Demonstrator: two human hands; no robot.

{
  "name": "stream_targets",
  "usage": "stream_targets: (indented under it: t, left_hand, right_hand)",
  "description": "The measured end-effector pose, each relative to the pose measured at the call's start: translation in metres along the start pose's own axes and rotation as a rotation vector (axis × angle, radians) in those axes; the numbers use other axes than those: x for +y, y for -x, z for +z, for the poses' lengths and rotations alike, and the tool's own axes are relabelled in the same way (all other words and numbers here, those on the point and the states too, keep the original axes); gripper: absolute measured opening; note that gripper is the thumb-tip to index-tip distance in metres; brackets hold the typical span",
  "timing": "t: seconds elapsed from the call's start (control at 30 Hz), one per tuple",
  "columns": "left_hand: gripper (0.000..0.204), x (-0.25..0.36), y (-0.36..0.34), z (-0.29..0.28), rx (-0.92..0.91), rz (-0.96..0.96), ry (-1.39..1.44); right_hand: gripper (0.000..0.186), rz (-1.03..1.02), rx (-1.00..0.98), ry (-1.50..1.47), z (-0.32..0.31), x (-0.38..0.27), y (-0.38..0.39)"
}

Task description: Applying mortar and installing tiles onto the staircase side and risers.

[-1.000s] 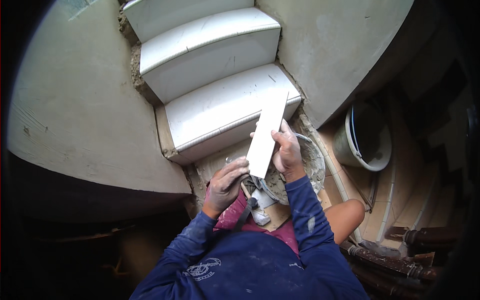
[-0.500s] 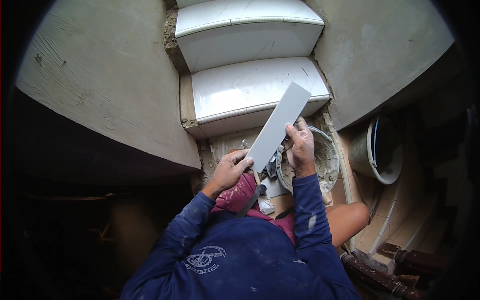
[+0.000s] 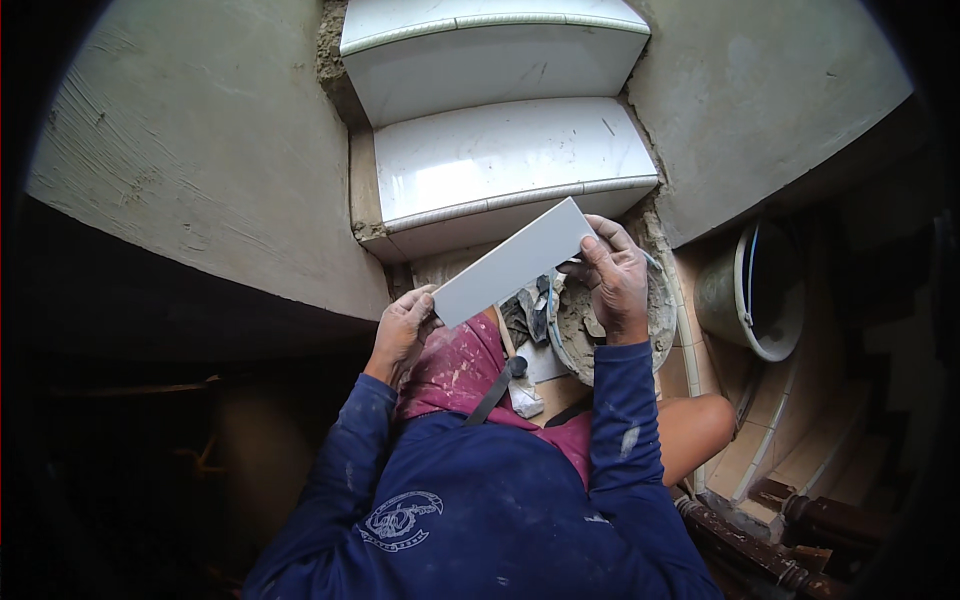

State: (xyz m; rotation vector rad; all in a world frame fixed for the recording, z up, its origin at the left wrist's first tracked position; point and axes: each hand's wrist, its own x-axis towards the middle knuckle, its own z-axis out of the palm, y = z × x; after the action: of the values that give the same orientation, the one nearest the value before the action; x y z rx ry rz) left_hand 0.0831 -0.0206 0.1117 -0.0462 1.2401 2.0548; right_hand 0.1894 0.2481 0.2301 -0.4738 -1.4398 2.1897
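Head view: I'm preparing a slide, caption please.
Left hand and right hand hold a pale tile near its ends, in front of white steps.

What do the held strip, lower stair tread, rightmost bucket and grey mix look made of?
Held strip: probably ceramic tile, smooth and pale; thin, flat and straight-edged.
Lower stair tread: likely glazed tile, glossy white; it reflects bright light.
Rightmost bucket: perhaps plastic, dull and thick-edged, though metal isn't ruled out.
Grey mix: seemingly mortar, matte, lumpy and paste-like.

The tile (image 3: pixel 513 266) between left hand (image 3: pixel 403 328) and right hand (image 3: pixel 618 278) was pale grey; beyond them, white steps (image 3: pixel 540 145) bore grey streaks.
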Motion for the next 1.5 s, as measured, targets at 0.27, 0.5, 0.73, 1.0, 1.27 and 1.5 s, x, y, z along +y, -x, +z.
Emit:
stream_targets:
  t: [0.27, 0.5, 0.73, 1.0, 1.27, 1.5]
  left_hand:
    - [0.032, 0.021, -0.002, 0.02, -0.136, -0.01, 0.242]
    - [0.039, 0.033, 0.015, 0.035, -0.202, -0.103, 0.352]
    - [0.053, 0.004, 0.028, 0.021, -0.245, -0.264, 0.059]
    - [0.053, -0.013, 0.04, 0.026, -0.201, -0.312, 0.086]
    - [0.051, -0.017, 0.034, 0.041, -0.207, -0.231, 0.193]
    - [0.041, -0.011, 0.005, 0.041, 0.013, -0.024, 0.255]
  right_hand:
    - [0.026, 0.138, 0.241, -0.18, -0.044, 0.034, -0.017]
    - [0.028, 0.189, 0.276, -0.243, -0.054, 0.059, -0.024]
    - [0.033, 0.14, 0.164, -0.172, -0.036, 0.063, -0.029]
    - [0.024, 0.194, 0.126, -0.272, -0.013, 0.079, -0.023]
    - [0.031, 0.372, -0.098, -0.158, 0.019, 0.097, 0.0]
    - [0.044, 0.427, -0.31, 0.223, 0.035, 0.111, 0.008]
